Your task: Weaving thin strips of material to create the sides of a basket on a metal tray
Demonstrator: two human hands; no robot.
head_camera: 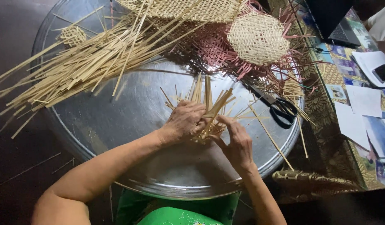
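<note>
Nearest the camera a fold of green cloth (176, 214) shows at the bottom edge, just below the near rim of the big round metal tray (130, 112); both bare forearms pass over that rim toward the tray's middle. The left hand (184, 121) lies palm down near the tray's centre, fingers curled and pressing on the small woven piece of pale strips (207, 114); the right hand (237, 141), just right of it, pinches one strip of that piece between thumb and fingertips; loose strip ends fan upward and outward from between the two hands. The piece rests on the tray a little right of its centre, touching both hands. On the far left part of the tray a loose heap of long pale strips (80, 66) spreads out past the rim; a small woven start (72, 36) sits at the far left edge. At the tray's far right lies a round woven disc (258, 37) on a tangle of pink strips (213, 48); a larger woven mat (188, 9) crosses the tray's far edge. Black-handled scissors (280, 109) lie on the tray's right side, near the right hand but apart from it. Beyond the tray's right rim the patterned counter (326, 137) carries white papers (363, 102) and a phone (383, 72).
</note>
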